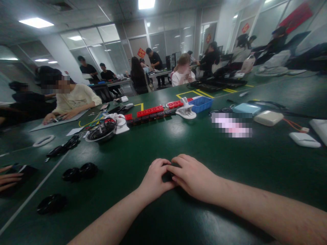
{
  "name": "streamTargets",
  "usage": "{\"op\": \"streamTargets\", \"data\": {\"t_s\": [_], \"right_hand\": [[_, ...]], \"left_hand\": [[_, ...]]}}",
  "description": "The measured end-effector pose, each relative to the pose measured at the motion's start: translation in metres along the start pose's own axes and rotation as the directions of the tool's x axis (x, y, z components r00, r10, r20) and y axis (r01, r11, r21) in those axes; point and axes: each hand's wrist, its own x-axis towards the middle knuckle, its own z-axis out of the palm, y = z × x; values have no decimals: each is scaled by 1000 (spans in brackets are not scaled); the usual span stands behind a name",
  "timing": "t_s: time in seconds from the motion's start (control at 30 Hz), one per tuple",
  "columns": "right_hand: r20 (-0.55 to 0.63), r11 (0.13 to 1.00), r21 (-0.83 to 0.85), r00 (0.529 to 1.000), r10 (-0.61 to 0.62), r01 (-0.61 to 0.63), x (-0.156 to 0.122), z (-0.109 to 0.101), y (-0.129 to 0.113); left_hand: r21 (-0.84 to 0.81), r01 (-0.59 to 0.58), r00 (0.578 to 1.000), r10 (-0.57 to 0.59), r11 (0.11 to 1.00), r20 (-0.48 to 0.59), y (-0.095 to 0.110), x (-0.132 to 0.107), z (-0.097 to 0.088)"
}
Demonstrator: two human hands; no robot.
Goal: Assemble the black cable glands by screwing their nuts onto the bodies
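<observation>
nearer than the blue bin [201, 104], left hand [156, 175] and right hand [192, 177] surround a dark object [168, 176]; grip cannot be told. probably light, stiff; hold by sides.

The fingers [180, 171] mostly hide a dark object [167, 176].

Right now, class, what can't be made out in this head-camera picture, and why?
All in the head view:
Dark patch between left hand and right hand: the hands hide what it is.
Far-right white object: cut off by the edge.
Pinkish-white item: blurred by pixelation.
</observation>
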Motion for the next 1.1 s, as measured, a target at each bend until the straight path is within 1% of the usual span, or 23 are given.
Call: {"op": "streamTargets", "data": {"t_s": [0.1,0.23,0.53,0.77,0.93,1.03,1.1], "right_hand": [[12,1000,17,1000,-18,17,0,-1,0],[16,997,45,998,-64,64,-1,-1,0],[41,992,78,994,-105,101,-1,-1,3],[41,978,164,989,-139,130,2,-4,4],[48,973,194,990,-133,122,2,-6,4],[75,972,207,989,-125,107,2,-10,4],[94,970,212,985,-142,119,2,-12,3]], "left_hand": [[-2,4,1000,-4,1000,-1,2,0,-1],[-17,15,1000,-15,1000,23,4,1,-4],[-29,11,1000,-10,1000,28,7,2,-6],[-25,10,999,-9,1000,39,5,1,-6],[-13,10,999,-10,1000,31,3,1,-5],[-11,7,1000,-7,1000,31,3,1,-4],[-17,13,999,-12,1000,33,3,1,-4]]}}
